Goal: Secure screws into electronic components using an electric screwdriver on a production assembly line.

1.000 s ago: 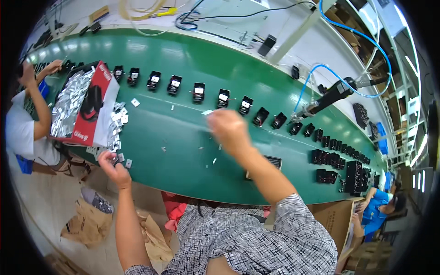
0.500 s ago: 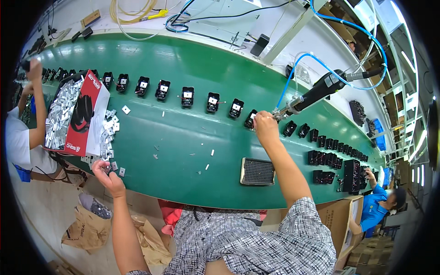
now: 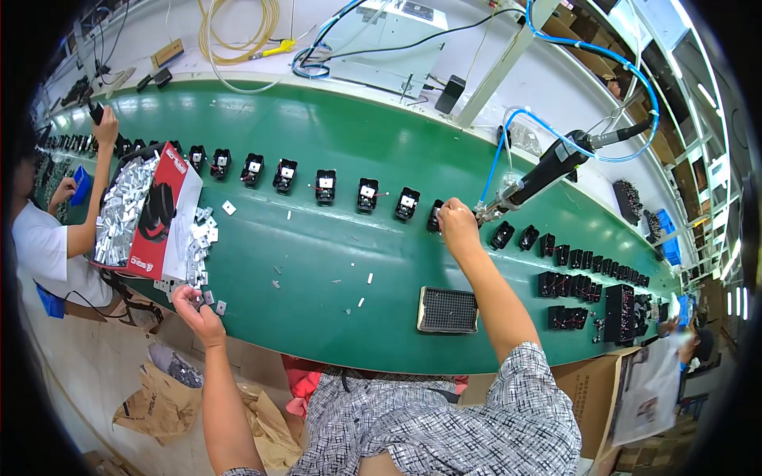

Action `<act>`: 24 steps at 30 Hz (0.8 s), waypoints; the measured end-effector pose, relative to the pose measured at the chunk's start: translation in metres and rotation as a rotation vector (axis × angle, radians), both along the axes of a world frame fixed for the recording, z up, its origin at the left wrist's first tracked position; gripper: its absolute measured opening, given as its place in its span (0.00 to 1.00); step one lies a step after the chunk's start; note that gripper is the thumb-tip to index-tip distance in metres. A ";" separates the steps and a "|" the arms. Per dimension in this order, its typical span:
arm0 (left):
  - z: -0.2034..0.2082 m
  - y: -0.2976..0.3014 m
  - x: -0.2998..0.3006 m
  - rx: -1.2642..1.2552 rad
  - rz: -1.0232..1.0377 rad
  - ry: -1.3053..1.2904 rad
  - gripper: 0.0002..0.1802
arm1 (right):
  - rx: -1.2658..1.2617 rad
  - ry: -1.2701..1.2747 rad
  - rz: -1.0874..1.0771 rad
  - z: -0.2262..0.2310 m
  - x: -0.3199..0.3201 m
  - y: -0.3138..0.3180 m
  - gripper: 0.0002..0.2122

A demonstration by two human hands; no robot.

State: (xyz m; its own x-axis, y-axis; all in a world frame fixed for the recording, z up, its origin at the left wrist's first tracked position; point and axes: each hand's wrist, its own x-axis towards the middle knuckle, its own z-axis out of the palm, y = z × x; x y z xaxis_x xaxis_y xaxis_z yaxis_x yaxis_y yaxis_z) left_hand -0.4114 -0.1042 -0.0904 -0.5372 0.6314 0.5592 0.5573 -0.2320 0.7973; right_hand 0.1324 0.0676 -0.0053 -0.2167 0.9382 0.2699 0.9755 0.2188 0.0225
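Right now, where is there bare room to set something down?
Widest is the green tabletop behind the row of black housings. A smaller patch lies between the scattered scraps and the near edge, left of the black grid tray. Crowded: at left, around the red box, loose silver plates and left hand; at right, among clustered housings.

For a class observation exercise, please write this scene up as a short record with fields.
Left hand: beside loose silver plates; whether it holds one is unclear
Right hand: at a black housing in the row; grip details hidden
Container: red-and-white box, heaped with silver pieces
Equipment: black tool, right of the right hand
Foreground: dark grid tray on the green table
At left: co-worker in white
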 end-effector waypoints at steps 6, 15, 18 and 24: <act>0.008 -0.002 0.002 0.018 -0.038 -0.003 0.27 | 0.033 -0.028 -0.028 -0.002 -0.001 0.000 0.04; 0.113 0.051 0.178 -0.003 -0.438 0.507 0.24 | -0.215 0.390 0.694 0.144 -0.075 -0.164 0.14; 0.118 0.101 0.265 -0.087 -0.664 0.828 0.32 | -0.098 0.452 0.997 0.204 -0.109 -0.205 0.07; 0.087 0.160 0.382 -0.117 -0.616 1.092 0.45 | 0.022 0.670 0.681 0.274 -0.121 -0.244 0.05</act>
